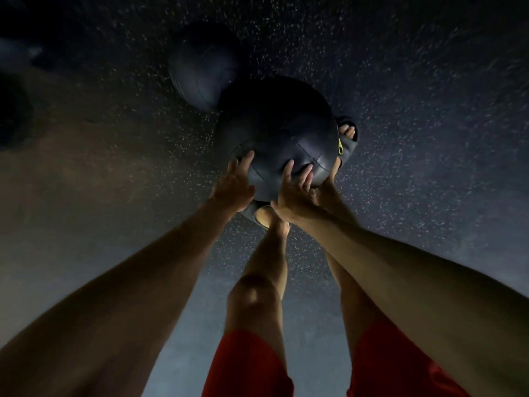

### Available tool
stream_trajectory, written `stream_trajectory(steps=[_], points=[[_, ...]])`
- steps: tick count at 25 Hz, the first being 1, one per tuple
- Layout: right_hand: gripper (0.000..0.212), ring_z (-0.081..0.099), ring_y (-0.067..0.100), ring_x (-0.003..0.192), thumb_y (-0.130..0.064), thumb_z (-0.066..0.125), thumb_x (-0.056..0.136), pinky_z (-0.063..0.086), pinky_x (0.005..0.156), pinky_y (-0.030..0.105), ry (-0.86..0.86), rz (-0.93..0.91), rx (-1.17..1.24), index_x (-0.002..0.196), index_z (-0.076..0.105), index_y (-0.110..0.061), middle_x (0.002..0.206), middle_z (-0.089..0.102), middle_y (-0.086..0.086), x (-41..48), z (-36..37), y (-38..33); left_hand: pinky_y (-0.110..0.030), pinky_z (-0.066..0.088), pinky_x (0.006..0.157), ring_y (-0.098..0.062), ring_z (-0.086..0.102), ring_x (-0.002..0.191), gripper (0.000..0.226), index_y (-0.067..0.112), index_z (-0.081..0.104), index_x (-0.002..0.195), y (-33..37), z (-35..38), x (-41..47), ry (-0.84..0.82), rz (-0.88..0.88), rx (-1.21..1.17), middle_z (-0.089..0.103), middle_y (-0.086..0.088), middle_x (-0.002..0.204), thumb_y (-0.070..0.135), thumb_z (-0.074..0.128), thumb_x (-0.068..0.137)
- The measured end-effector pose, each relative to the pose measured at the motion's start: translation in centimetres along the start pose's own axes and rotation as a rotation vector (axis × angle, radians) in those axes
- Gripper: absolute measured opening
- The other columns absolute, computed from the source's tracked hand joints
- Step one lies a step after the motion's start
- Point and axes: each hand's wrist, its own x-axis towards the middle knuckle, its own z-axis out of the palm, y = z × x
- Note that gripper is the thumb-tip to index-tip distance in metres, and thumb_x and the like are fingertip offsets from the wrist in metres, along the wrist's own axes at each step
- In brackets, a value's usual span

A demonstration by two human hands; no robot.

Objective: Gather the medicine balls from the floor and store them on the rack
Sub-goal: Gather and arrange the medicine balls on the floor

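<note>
A dark, stitched medicine ball [279,127] sits low in front of me, above my feet, and both hands are on its near side. My left hand [234,184] cups its left flank with fingers spread upward. My right hand [297,187] curls round its lower right, fingertips pressing the leather. A second dark medicine ball [201,67] lies on the floor just beyond, at the upper left, touching or nearly touching the first. No rack is in view.
The floor [415,110] is dark speckled rubber, dimly lit. My bare legs in red shorts [249,365] stand below the ball, and a sandalled foot [347,136] shows at its right. Dark shapes sit at the far left edge.
</note>
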Motion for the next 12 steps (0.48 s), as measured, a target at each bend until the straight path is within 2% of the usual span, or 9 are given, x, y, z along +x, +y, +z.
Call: stream_trajectory(steps=[2, 4, 8, 12], points=[[0.109, -0.011, 0.046, 0.15, -0.041, 0.062, 0.094, 0.02, 0.12, 0.051, 0.045, 0.014, 0.066, 0.155, -0.023, -0.012, 0.156, -0.026, 0.034, 0.7, -0.1, 0.3, -0.046, 0.035, 0.112, -0.035, 0.03, 0.145, 0.078, 0.026, 0.014, 0.159, 0.2, 0.6, 0.0, 0.076, 0.079, 0.022, 0.02, -0.017, 0.161, 0.006, 0.052, 0.094], [0.116, -0.014, 0.044, 0.15, -0.043, 0.067, 0.091, 0.017, 0.121, 0.051, 0.093, 0.022, 0.11, 0.155, -0.025, -0.012, 0.157, -0.028, 0.032, 1.8, -1.9, 1.5, -0.048, 0.028, 0.119, -0.034, 0.019, 0.15, 0.081, 0.027, 0.014, 0.159, 0.4, 0.9, 0.3, 0.097, 0.143, 0.082, 0.012, -0.018, 0.164, 0.001, 0.051, 0.092], [0.113, -0.015, 0.037, 0.152, -0.044, 0.067, 0.091, 0.023, 0.121, 0.053, 0.182, 0.059, 0.202, 0.155, -0.024, -0.023, 0.16, -0.028, 0.022, 6.4, -7.4, 4.0, -0.051, 0.027, 0.12, -0.035, 0.011, 0.152, 0.095, 0.038, -0.001, 0.157, 1.9, -0.1, 2.8, 0.079, 0.168, 0.154, 0.0, -0.018, 0.166, 0.006, 0.058, 0.091], [0.11, -0.006, 0.033, 0.154, -0.045, 0.069, 0.089, 0.025, 0.119, 0.058, 0.17, 0.073, 0.262, 0.157, -0.017, -0.032, 0.166, -0.015, 0.015, 12.2, -15.1, 6.8, -0.053, 0.025, 0.12, -0.04, 0.009, 0.152, 0.109, 0.034, -0.008, 0.158, 6.2, -1.6, 6.9, 0.144, 0.208, 0.265, -0.01, -0.018, 0.165, 0.019, 0.073, 0.087]])
